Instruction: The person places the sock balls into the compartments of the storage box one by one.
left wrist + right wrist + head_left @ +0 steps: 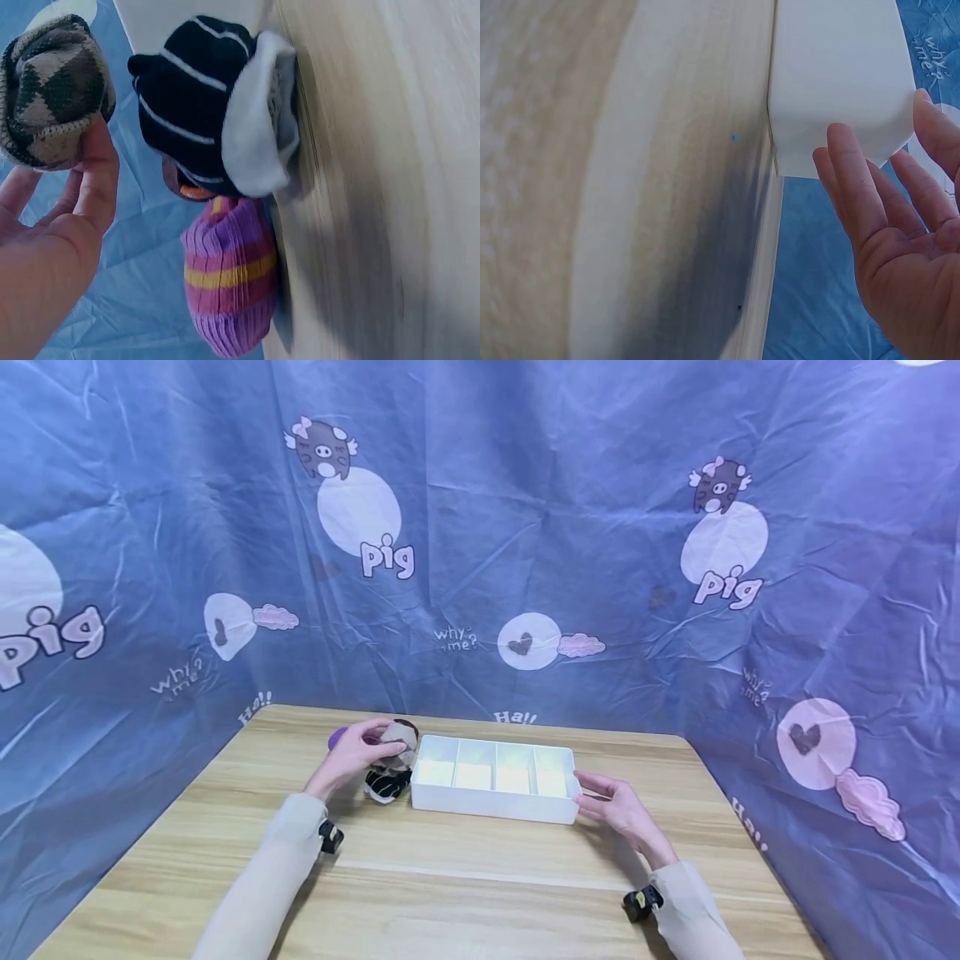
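A rolled-up beige and dark green patterned sock (52, 97) is pinched between the thumb and fingers of my left hand (351, 758), raised at the left end of a white box (491, 802). Below it on the table lies a black sock bundle with white stripes and a white cuff (187, 94). Beside that is a purple, pink and yellow striped sock bundle (229, 281). A brown and orange bit of another item (187, 184) peeks out, mostly hidden. My right hand (621, 810) touches the box's right end with its extended fingers (851, 180).
The box has several compartments in a row, with no items visible inside them. It stands toward the far side of the wooden table (480, 893). A blue printed curtain (480, 527) surrounds the table's back and sides.
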Available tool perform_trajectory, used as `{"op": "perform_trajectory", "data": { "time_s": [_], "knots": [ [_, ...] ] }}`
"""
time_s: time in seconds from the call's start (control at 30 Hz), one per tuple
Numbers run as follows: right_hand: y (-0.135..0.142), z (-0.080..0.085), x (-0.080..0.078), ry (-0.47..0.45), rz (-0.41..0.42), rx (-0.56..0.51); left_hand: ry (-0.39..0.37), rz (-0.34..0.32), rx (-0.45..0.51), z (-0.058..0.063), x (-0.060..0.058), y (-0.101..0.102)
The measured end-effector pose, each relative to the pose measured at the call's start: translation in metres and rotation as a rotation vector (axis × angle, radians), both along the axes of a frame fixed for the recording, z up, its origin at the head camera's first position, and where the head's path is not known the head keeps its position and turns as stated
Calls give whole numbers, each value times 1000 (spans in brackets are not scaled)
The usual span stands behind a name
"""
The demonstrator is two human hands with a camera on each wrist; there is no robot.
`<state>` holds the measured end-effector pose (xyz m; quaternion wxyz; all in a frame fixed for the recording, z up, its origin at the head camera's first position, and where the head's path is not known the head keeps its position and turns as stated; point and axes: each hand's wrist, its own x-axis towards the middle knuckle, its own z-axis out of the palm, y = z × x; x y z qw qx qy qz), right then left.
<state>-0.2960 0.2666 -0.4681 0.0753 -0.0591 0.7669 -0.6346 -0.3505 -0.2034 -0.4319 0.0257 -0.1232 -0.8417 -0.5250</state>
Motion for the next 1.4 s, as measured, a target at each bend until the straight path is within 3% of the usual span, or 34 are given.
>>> {"op": "perform_trajectory", "data": {
  "time_s": [0.13,0.33,0.43,0.57,0.9,1.13,1.4],
  "knots": [
    [1,0,0,0,-2,-7,5,1,26,1,-1,8],
    [2,-1,0,6,-6,5,-28,-42,171,3,-4,19],
    [2,-1,0,7,-4,10,-45,-25,184,5,-4,25],
    [2,0,0,2,1,6,-60,13,135,6,-6,32],
    [1,-1,0,1,-5,16,-47,7,91,1,-10,56],
    [2,0,0,-1,9,12,-32,81,-22,-7,-12,64],
    [4,-1,1,-5,6,13,-3,82,-92,-14,-11,74]
  ]
}}
